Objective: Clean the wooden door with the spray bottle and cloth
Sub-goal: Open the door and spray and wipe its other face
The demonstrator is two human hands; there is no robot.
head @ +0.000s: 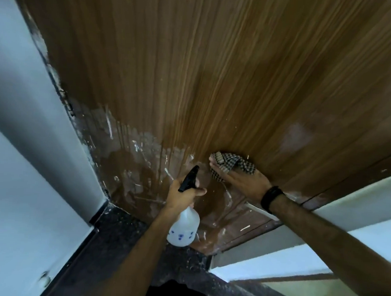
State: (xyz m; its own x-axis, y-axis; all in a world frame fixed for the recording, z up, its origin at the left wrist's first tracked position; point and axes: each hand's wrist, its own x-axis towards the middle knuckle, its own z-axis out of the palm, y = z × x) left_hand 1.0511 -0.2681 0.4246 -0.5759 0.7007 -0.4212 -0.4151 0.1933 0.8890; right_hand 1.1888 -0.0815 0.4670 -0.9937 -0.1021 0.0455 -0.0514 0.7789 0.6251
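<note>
This was a home interior, at a doorway. A wood-grain door (pixel 217 69) rose above and beyond the right hand (pixel 240 180), its lower part streaked with white smears. Pale painted walls (pixel 19 137) stood left of the left hand (pixel 180 192), and dark speckled stone flooring (pixel 120 239) lay below it.

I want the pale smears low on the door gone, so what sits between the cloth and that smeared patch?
Nothing visible blocks it. The checked cloth, pressed to the wooden door by the right hand, has bare door surface leftward to the smears. The left hand holds the spray bottle lower, off that path.
</note>
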